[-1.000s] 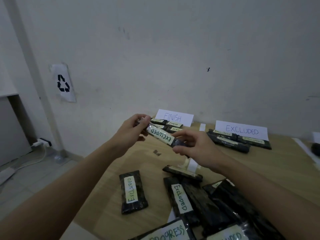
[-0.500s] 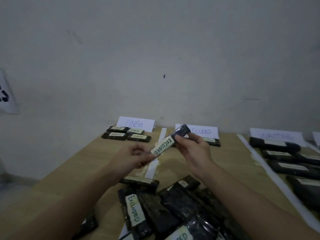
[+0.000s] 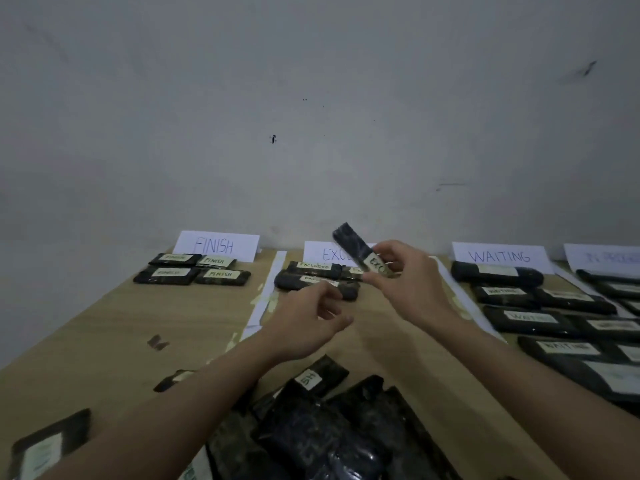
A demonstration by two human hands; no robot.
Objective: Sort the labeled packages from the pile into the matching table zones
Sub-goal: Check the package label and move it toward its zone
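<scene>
— Nearest the camera, what lies on the table?

— On the light wooden tabletop [image 3: 104, 327] a loose pile of black plastic-wrapped packages [image 3: 322, 431] fills the near edge, one with a pale label ending in "SH" facing up. A single black package with a pale label [image 3: 45, 448] lies apart at the near left.

— And the hands?

— Both bare forearms reach forward over the pile. The left hand [image 3: 308, 323] hangs above the table with its fingers loosely curled and apart, holding nothing. The right hand [image 3: 408, 282] is further out and higher, thumb and fingers pinched on a slim black package with a white label reading "EXC" [image 3: 360, 251]. That package is tilted, its dark end pointing up and to the left, held in the air just over the excluded zone.

— What sits beyond them?

— Strips of white paper tape [image 3: 266, 289] split the tabletop into zones. At the far left, four black packages labelled "FINISH" [image 3: 194, 270] lie in front of a white paper sign reading "FINISH" [image 3: 216, 244]. In the middle, black packages labelled "EXCLUDED" [image 3: 313, 275] lie below a white sign partly hidden by the held package [image 3: 322, 253]. To the right, rows of black packages labelled "WAITING" [image 3: 526, 320] stretch toward a white "WAITING" sign [image 3: 498, 256]. One more sign [image 3: 602, 258] at the far right is too blurred to read. A grey-white wall [image 3: 311, 116] stands behind.
</scene>
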